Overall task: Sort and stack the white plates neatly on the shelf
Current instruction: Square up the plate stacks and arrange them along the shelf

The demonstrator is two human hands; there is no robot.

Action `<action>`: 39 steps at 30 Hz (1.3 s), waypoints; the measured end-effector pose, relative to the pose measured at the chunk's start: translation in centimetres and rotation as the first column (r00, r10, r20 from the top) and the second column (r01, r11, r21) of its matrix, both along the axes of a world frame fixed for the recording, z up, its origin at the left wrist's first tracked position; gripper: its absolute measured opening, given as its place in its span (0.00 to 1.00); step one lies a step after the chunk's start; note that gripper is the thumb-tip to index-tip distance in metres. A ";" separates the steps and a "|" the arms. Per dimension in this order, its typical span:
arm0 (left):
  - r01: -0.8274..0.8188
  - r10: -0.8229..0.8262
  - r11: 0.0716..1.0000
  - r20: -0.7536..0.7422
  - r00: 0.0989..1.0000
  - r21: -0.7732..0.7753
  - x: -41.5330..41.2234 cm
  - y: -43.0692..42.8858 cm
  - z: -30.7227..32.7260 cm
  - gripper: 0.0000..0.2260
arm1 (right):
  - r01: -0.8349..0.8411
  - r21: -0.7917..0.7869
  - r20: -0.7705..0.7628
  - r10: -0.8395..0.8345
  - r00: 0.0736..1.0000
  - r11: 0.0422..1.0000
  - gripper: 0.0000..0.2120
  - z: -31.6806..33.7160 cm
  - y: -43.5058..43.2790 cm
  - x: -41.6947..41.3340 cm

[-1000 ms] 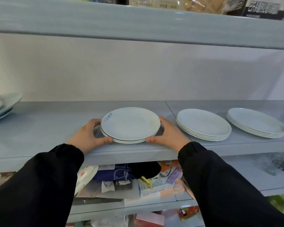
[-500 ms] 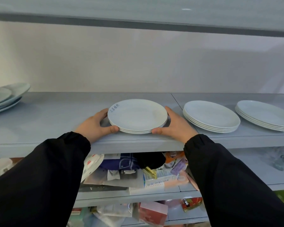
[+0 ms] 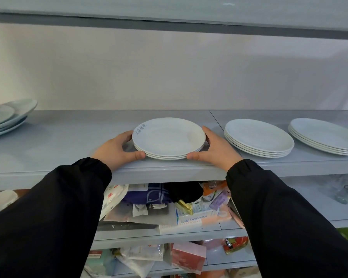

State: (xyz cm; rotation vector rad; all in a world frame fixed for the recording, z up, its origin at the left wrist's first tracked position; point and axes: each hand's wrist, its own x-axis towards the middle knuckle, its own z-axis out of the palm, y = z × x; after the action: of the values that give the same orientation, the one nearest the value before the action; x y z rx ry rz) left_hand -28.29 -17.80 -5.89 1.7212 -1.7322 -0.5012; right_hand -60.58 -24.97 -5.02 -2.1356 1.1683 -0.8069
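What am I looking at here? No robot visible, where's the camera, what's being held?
There is no machine: a person in black sleeves works with bare hands. The only camera sits on their head and looks forward and down, so the arms reach in from the bottom of the picture. The left hand and right hand clasp opposite edges of a small stack of white plates that rests on the grey shelf; its top plate carries blue lettering on the rim. To the right are two more neat stacks, one nearby and one at the picture's edge. A looser pile of plates sits far left. The lower shelves hold assorted packets and boxes.
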 end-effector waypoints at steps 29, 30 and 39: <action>-0.058 0.056 0.998 0.088 0.995 0.022 -0.8 0.6 0.7 0.43 | -0.039 0.069 0.065 0.034 0.997 0.997 0.34 0.5 0.1 -0.3; -0.060 0.058 0.998 0.093 0.994 0.023 -1.0 0.8 0.8 0.42 | -0.033 0.076 0.064 0.028 0.998 0.997 0.32 0.4 0.0 -0.3; -0.132 0.136 0.989 0.068 0.988 -0.068 -2.3 1.4 1.4 0.18 | 0.001 0.137 0.079 -0.012 0.997 0.991 0.46 -0.3 -1.1 -0.4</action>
State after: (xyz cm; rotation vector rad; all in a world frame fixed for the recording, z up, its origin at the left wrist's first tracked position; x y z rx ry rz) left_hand -30.59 -16.40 -4.49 1.8158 -1.6502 -0.3239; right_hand -61.02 -26.08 -5.34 -1.9714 1.1563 -0.7847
